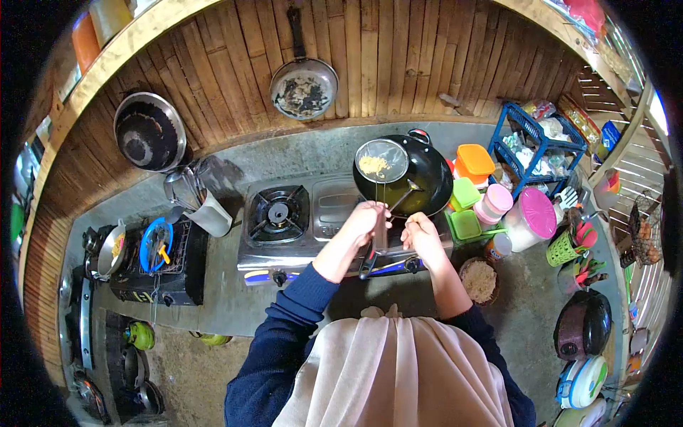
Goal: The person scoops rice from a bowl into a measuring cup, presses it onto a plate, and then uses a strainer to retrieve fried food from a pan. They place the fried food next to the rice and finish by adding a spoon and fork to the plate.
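My left hand (368,219) is closed at the handle of a wire mesh strainer (393,154), in front of the wok. Pale yellow bits of food (373,166) lie in the strainer's mesh, over the left side of a black wok (435,169). A long-handled spoon or small ladle (414,186) reaches into the wok, its handle running toward my left hand. My right hand (420,233) has its fingers curled together at the wok's near edge; whatever they hold is hidden. Yellowish liquid shows in the wok, which sits on the right burner of the gas stove (326,245).
Right of the wok are stacked plastic tubs (474,164), a pink-lidded container (535,213), a blue rack (541,146) and a bowl of crumbly food (479,280). Left stand a bare burner (278,212), a utensil holder (211,215) and a second stove (178,267). Pans (304,89) hang behind.
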The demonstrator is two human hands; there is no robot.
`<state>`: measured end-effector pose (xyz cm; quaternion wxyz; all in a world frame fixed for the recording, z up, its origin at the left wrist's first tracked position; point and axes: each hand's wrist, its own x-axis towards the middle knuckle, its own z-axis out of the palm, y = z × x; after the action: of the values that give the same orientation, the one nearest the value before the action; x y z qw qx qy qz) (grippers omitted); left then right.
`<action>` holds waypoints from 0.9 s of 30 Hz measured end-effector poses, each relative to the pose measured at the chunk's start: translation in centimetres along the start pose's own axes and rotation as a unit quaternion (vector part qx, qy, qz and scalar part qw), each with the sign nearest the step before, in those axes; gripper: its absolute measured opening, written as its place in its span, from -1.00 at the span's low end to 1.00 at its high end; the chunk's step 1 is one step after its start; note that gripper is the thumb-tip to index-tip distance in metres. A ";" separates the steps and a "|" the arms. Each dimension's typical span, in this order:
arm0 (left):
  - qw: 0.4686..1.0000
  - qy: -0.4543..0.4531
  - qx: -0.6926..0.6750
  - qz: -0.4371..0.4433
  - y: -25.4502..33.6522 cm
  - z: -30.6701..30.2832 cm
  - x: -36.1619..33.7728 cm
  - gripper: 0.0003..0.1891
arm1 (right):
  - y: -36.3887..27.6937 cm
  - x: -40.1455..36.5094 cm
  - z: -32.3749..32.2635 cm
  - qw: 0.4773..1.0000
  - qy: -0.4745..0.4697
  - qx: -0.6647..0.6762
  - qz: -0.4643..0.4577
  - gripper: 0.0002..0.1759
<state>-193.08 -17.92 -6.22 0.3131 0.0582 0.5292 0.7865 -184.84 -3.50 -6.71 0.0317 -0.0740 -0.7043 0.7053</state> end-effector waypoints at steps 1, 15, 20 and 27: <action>0.999 -0.009 -0.027 0.028 -0.3 -1.2 0.6 -0.91 | 0.7 0.7 0.2 1.000 -0.002 -0.002 0.028 -0.90; 0.998 -0.012 0.050 0.023 5.5 -3.6 -1.4 -0.91 | 0.8 4.7 6.6 0.930 -0.237 -0.226 0.164 -0.59; 0.995 -0.011 0.102 -0.009 3.5 -4.5 -0.3 -0.91 | -2.9 2.3 1.4 0.992 -0.067 -0.093 0.057 -0.73; 0.993 -0.030 0.114 -0.027 2.9 -3.8 1.3 -0.90 | -3.6 -0.1 -6.6 0.981 0.124 0.147 -0.005 -0.73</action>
<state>-196.99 -20.97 -5.63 0.3410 0.1028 0.6070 0.7104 -183.99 3.06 -3.09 0.1328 -0.1524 -0.5839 0.7863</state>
